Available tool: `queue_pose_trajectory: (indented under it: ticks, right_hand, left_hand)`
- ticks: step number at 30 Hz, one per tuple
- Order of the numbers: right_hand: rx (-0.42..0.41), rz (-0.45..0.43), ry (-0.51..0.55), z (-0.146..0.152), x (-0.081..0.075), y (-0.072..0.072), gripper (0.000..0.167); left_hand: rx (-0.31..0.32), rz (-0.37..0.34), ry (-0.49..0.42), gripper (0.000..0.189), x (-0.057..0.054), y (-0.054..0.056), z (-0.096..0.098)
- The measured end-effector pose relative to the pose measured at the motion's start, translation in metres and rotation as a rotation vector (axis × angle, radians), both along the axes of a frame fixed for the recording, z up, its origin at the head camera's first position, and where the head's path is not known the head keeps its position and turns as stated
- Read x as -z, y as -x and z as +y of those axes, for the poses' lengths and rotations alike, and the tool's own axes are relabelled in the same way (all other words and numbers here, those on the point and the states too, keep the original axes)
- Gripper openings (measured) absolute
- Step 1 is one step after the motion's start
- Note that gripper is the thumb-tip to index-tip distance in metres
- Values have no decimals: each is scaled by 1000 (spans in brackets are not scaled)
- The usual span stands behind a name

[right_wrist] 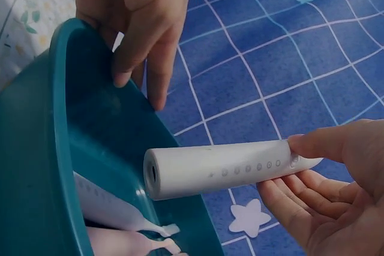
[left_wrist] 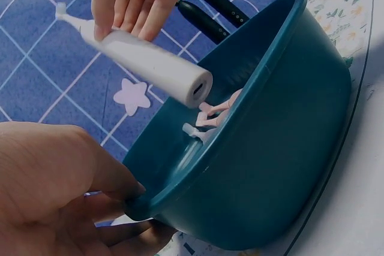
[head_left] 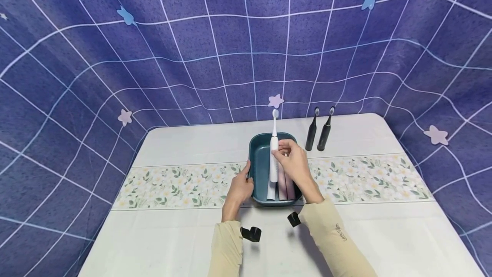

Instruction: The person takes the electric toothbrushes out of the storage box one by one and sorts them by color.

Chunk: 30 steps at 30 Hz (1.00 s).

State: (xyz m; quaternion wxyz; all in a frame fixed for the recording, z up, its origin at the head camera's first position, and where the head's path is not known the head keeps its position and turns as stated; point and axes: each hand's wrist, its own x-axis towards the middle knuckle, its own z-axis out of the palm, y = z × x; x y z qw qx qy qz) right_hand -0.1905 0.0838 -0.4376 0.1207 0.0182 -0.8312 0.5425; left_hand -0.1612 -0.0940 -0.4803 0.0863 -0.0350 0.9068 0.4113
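Observation:
My right hand (head_left: 295, 163) pinches a white electric toothbrush (head_left: 274, 159) by its handle, brush head pointing away from me, above a dark green plastic basin (head_left: 261, 168). A row of small marks runs along that handle in the right wrist view. At the basin's left side, my left hand (head_left: 239, 189) grips the rim, thumb inside and fingers outside. Inside the basin lie another white electric toothbrush (right_wrist: 108, 205) and two pink electric toothbrushes (head_left: 282, 183), side by side at the right. Their brush heads (left_wrist: 201, 131) show over the near wall in the left wrist view.
Two black electric toothbrushes (head_left: 317, 134) lie on the white table (head_left: 173, 238), right of the basin and toward the back. A floral strip (head_left: 173, 187) crosses the table under the basin. Behind the table hangs a purple-blue gridded curtain (head_left: 230, 67) with stars.

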Motion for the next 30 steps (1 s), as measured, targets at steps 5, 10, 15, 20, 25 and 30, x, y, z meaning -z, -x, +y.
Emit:
queue_pose_trajectory:
  ticks: [5,10,15,20,25,30]
  right_hand:
    - [44,12,13,6,-2,-2,30]
    - [88,46,51,13,-4,-4,32]
    - [139,66,46,22,-7,-5,33]
    - [184,87,55,31,-8,-4,31]
    - [209,127,102,40,-9,-4,31]
    - [254,151,102,49,-9,-5,32]
  left_hand:
    - [7,-10,5,60,-1,0,1]
    - [10,-14,14,60,-1,0,1]
    - [4,-14,18,59,-1,1,0]
    - [5,-6,15,59,0,1,0]
    - [3,-3,6,59,0,1,0]
    - [3,1,19,59,-1,1,0]
